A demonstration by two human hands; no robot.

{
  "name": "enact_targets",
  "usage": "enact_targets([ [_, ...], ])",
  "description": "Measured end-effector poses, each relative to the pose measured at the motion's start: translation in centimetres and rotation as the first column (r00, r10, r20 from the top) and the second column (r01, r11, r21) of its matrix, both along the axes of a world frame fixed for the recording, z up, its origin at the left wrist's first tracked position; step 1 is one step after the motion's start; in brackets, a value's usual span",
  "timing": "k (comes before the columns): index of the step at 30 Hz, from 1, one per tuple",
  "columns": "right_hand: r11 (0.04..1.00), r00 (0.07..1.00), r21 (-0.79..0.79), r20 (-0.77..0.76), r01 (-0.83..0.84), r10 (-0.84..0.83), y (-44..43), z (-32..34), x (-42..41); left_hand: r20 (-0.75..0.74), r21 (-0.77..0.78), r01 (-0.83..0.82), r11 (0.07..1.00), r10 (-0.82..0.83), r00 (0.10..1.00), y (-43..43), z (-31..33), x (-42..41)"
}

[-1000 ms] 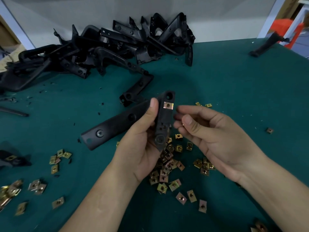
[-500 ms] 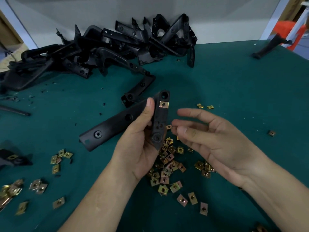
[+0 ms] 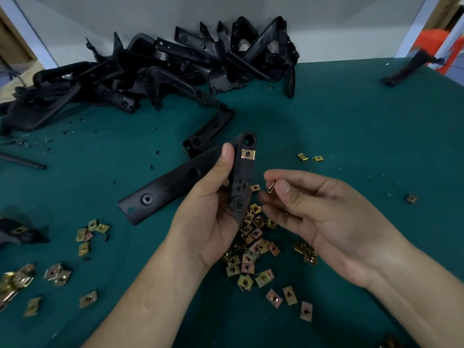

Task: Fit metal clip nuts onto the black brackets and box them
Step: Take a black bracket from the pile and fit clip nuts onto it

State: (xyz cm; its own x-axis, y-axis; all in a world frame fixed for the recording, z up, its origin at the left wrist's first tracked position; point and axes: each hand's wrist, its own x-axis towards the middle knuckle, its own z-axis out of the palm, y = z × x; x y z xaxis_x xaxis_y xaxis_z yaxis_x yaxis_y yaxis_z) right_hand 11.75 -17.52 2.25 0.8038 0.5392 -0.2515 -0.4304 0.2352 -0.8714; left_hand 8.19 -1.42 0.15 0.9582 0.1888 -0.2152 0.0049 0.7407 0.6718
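Nearest: heap of brass-coloured square metal clip nuts (image 3: 251, 249) on the dark green table mat (image 3: 351, 126), below and between both hands. Smaller clusters of the same nuts (image 3: 93, 229) lie off to the left.

Above the heap, the left hand (image 3: 206, 222) grips the black angled bracket (image 3: 175, 182) at its bend, thumb laid along the outer face, fingers curled behind. The bracket is held clear of the mat and has 2 arms:
- Short arm: long axis near-vertical in view, tip pointing away toward the wall.
- Long arm: slants down-left, free end pointing toward the mat's left side.

1 fitted clip nut (image 3: 248, 154) sits on the short arm just below its end hole.

The right hand (image 3: 326, 222) is just right of the short arm, apart from it. Thumb and index finger pinch 1 loose clip nut (image 3: 271, 188), seen edge-on; the other fingers are loosely curled.

Further out, 1 single black bracket (image 3: 211, 131) lies on the mat just behind the held one.

Farthest: tangled pile of black brackets (image 3: 175, 69) against the grey wall (image 3: 100, 16), and 1 lone black part (image 3: 409, 70) at the far right corner.
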Motion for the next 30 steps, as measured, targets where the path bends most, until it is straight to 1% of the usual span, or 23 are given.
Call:
enact_targets([
  [3, 0.998, 0.998, -0.015, 0.015, -0.057, 0.058, 0.2, 0.1, -0.3, 0.022, 0.028, 0.029, 0.999, -0.030, 0.999, 0.1, -0.2, 0.0],
  [5, 0.996, 0.996, -0.044, 0.027, -0.079, 0.080, 0.2, 0.2, -0.3, 0.034, 0.015, 0.040, 0.999, -0.041, 0.999, -0.1, -0.3, 0.1],
  [7, 0.996, 0.997, -0.066, 0.044, -0.058, 0.061, 0.3, 0.1, -0.3, 0.055, -0.007, 0.037, 0.999, -0.036, 0.998, -0.2, -0.4, 0.1],
  [10, 0.999, 0.998, -0.032, 0.047, -0.032, 0.034, 0.3, 0.0, -0.3, 0.087, -0.034, 0.062, 0.997, -0.059, 0.994, -0.2, -0.4, 0.1],
  [13, 1.000, 0.998, 0.000, 0.059, -0.013, 0.013, 0.4, 0.0, -0.4, 0.060, -0.005, 0.045, 0.999, -0.044, 0.997, -0.2, -0.7, 0.1],
  [17, 1.000, 0.996, -0.001, 0.087, 0.003, -0.003, 0.3, 0.0, -0.4, 0.032, 0.030, 0.037, 0.999, -0.038, 0.999, -0.4, -1.0, 0.1],
  [21, 1.000, 0.990, -0.012, 0.140, -0.021, 0.022, 0.2, 0.1, -0.4, 0.023, 0.081, 0.084, 0.993, -0.087, 0.996, -0.4, -1.2, -0.1],
  [26, 1.000, 0.992, 0.006, 0.130, -0.008, 0.008, 0.2, 0.1, -0.4, 0.012, 0.040, 0.093, 0.995, -0.094, 0.996, -0.4, -0.9, -0.1],
  [30, 1.000, 0.986, -0.015, 0.162, -0.026, 0.028, 0.2, 0.3, -0.5, 0.048, 0.048, 0.184, 0.982, -0.186, 0.981, -0.7, -0.5, -0.3],
])
